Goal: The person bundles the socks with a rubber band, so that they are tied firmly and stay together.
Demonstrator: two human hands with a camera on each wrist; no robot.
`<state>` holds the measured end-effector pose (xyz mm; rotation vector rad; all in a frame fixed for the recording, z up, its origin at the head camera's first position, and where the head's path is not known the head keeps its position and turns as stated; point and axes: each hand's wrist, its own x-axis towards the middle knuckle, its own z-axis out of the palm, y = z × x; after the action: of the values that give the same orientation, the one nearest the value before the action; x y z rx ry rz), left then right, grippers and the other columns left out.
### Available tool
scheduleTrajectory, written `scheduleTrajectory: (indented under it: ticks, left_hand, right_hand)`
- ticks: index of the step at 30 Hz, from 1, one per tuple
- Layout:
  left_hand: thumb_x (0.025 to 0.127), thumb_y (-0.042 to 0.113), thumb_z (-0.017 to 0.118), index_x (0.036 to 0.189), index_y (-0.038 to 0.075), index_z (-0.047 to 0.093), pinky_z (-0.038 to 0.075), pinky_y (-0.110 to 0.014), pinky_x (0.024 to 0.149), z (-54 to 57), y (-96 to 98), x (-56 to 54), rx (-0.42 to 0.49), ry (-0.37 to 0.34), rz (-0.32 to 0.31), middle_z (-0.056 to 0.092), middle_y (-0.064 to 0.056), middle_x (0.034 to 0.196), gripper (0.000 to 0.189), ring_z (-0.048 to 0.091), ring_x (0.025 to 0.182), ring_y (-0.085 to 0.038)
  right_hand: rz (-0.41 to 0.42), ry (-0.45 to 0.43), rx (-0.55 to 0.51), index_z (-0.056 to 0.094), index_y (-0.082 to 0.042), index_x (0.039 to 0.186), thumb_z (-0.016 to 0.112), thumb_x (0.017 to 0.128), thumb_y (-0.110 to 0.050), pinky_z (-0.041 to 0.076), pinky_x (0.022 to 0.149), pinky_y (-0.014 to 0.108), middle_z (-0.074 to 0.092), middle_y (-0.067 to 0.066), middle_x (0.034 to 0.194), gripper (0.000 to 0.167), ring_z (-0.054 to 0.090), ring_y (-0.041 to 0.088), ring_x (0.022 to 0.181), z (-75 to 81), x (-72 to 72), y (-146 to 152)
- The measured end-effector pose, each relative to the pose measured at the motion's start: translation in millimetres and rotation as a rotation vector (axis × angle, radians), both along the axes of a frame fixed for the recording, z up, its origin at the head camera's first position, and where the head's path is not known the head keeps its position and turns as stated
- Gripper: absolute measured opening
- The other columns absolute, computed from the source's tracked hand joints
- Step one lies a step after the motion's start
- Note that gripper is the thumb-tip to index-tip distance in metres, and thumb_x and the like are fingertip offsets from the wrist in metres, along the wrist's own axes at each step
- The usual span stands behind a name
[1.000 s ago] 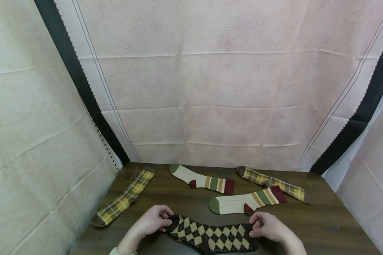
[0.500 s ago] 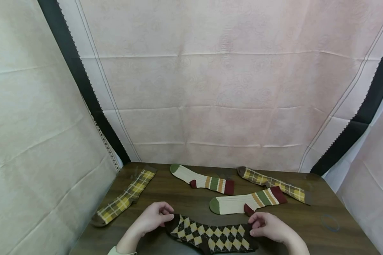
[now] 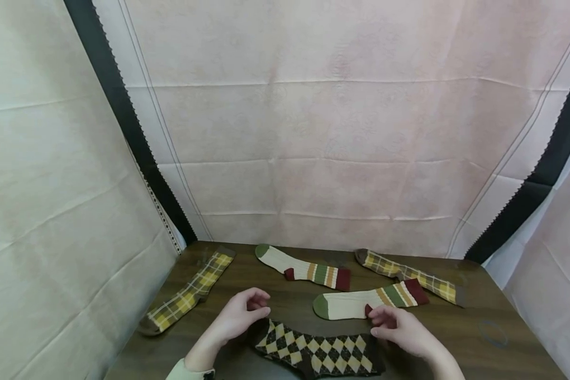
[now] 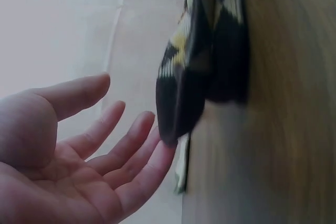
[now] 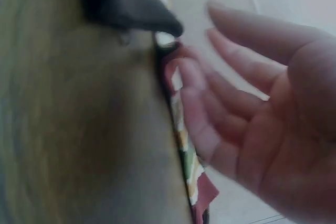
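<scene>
A black and yellow argyle sock (image 3: 320,351) lies flat at the near side of the table, its toe end to the left. My left hand (image 3: 243,314) hovers by that end, thumb and fingers spread loosely. In the left wrist view, one fingertip (image 4: 167,153) meets the dark tip of the sock (image 4: 181,98). At the cuff on the right is my right hand (image 3: 404,330), fingers loosely bent and nothing pinched. The right wrist view has its thumb apart from its fingers, beside the dark sock edge (image 5: 136,9).
Beyond the argyle sock lie two cream socks with green toes and striped cuffs, a nearer one (image 3: 344,306) and a farther one (image 3: 290,263). Yellow plaid socks lie at left (image 3: 190,293) and back right (image 3: 408,274). A faint blue ring (image 3: 494,333) marks the table (image 3: 456,338).
Both hands have let go of the argyle sock's ends. My left hand has risen a little and opened; my right has lifted slightly off the cuff. The sock stays in place.
</scene>
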<state>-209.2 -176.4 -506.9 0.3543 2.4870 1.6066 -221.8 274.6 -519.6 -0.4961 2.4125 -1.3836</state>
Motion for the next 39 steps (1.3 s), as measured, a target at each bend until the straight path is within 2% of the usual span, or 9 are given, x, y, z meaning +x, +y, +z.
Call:
scheduleTrajectory:
  ticks: [7, 11, 16, 21, 25, 28, 31, 35, 39]
  left_hand:
    - [0.102, 0.016, 0.075, 0.128, 0.003, 0.067, 0.056, -0.036, 0.084, 5.6, 29.3, -2.0, 0.04, 0.04, -0.027, 0.069, -0.016, 0.118, 0.03, 0.067, 0.103, -0.022]
    - [0.102, 0.014, 0.075, 0.126, 0.007, 0.069, 0.056, -0.037, 0.084, 8.0, 46.8, -2.2, 0.047, 0.07, -0.043, 0.069, -0.015, 0.117, 0.026, 0.067, 0.104, -0.023]
    - [0.101, 0.016, 0.076, 0.125, 0.01, 0.07, 0.055, -0.038, 0.086, 6.6, 71.2, -7.3, 0.044, 0.068, -0.081, 0.07, -0.013, 0.116, 0.025, 0.067, 0.104, -0.023]
    - [0.099, 0.013, 0.077, 0.125, 0.004, 0.069, 0.054, -0.036, 0.081, 4.3, 95.0, -15.6, -0.009, 0.039, -0.071, 0.069, -0.011, 0.109, 0.028, 0.064, 0.095, -0.018]
    - [0.097, 0.011, 0.079, 0.129, 0.0, 0.066, 0.053, -0.038, 0.077, 3.0, 113.0, -24.2, -0.075, 0.021, -0.074, 0.067, -0.012, 0.107, 0.036, 0.061, 0.091, -0.018]
    - [0.096, 0.013, 0.082, 0.132, 0.0, 0.064, 0.053, -0.041, 0.077, 1.6, 122.4, -32.6, -0.136, 0.013, -0.077, 0.066, -0.014, 0.108, 0.043, 0.06, 0.092, -0.021]
    - [0.095, 0.014, 0.082, 0.134, -0.001, 0.063, 0.053, -0.043, 0.078, -0.3, 127.4, -41.1, -0.159, -0.019, -0.068, 0.065, -0.015, 0.109, 0.045, 0.06, 0.092, -0.023]
    - [0.094, 0.014, 0.082, 0.133, -0.002, 0.062, 0.054, -0.045, 0.079, -4.1, 131.5, -51.1, -0.169, -0.053, -0.023, 0.065, -0.014, 0.106, 0.047, 0.06, 0.091, -0.024]
    - [0.092, 0.012, 0.083, 0.13, -0.003, 0.064, 0.055, -0.044, 0.078, -9.7, 137.1, -59.3, -0.197, -0.049, 0.005, 0.065, -0.01, 0.101, 0.045, 0.06, 0.088, -0.022]
  right_hand:
    - [-0.091, 0.03, -0.087, 0.065, 0.007, 0.13, 0.075, 0.102, -0.013, 0.06, 0.076, 0.035, 0.07, 0.022, 0.124, 0.036, 0.07, 0.024, 0.1, -4.7, -7.1, 11.5]
    - [-0.212, 0.015, -0.11, 0.064, 0.007, 0.132, 0.074, 0.103, -0.013, 0.061, 0.077, 0.038, 0.068, 0.024, 0.126, 0.037, 0.07, 0.021, 0.098, -7.6, -8.5, 19.3]
    - [-0.427, 0.05, -0.096, 0.064, 0.004, 0.136, 0.074, 0.103, -0.017, 0.06, 0.077, 0.035, 0.066, 0.023, 0.134, 0.04, 0.069, 0.014, 0.097, -12.2, -12.0, 33.4]
    - [-0.535, 0.131, -0.041, 0.063, 0.005, 0.137, 0.073, 0.104, -0.019, 0.058, 0.074, 0.03, 0.067, 0.025, 0.132, 0.042, 0.065, 0.003, 0.093, -17.4, -22.0, 54.9]
    - [-0.652, 0.202, 0.026, 0.066, 0.004, 0.135, 0.074, 0.103, -0.017, 0.053, 0.071, 0.02, 0.07, 0.026, 0.128, 0.038, 0.059, -0.011, 0.088, -20.4, -29.6, 73.6]
    - [-0.708, 0.234, 0.079, 0.066, 0.003, 0.135, 0.073, 0.103, -0.018, 0.051, 0.07, 0.016, 0.07, 0.027, 0.128, 0.038, 0.057, -0.012, 0.087, -22.1, -37.4, 84.5]
    - [-0.7, 0.266, 0.16, 0.067, 0.002, 0.133, 0.073, 0.103, -0.019, 0.051, 0.073, 0.019, 0.071, 0.027, 0.126, 0.037, 0.068, 0.005, 0.094, -24.5, -44.6, 91.5]
    - [-0.617, 0.326, 0.247, 0.068, 0.003, 0.132, 0.074, 0.102, -0.017, 0.054, 0.083, 0.036, 0.069, 0.03, 0.127, 0.037, 0.071, 0.041, 0.109, -28.0, -50.3, 96.6]
    - [-0.566, 0.347, 0.275, 0.066, 0.006, 0.133, 0.075, 0.101, -0.016, 0.055, 0.091, 0.054, 0.067, 0.033, 0.128, 0.04, 0.069, 0.049, 0.112, -31.3, -53.0, 98.5]
